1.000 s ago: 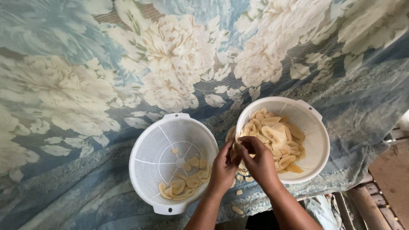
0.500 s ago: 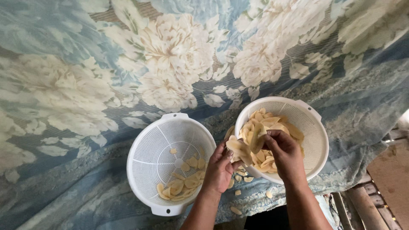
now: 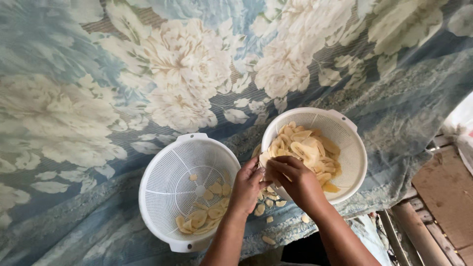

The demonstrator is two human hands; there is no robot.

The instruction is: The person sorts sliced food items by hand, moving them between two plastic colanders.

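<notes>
Two hands (image 3: pixel 276 180) pinch thin pale slices (image 3: pixel 308 150).

A homely food-preparation spot: floral cloth (image 3: pixel 148 98), white colanders (image 3: pixel 189 192), wooden planks (image 3: pixel 443 197).
</notes>
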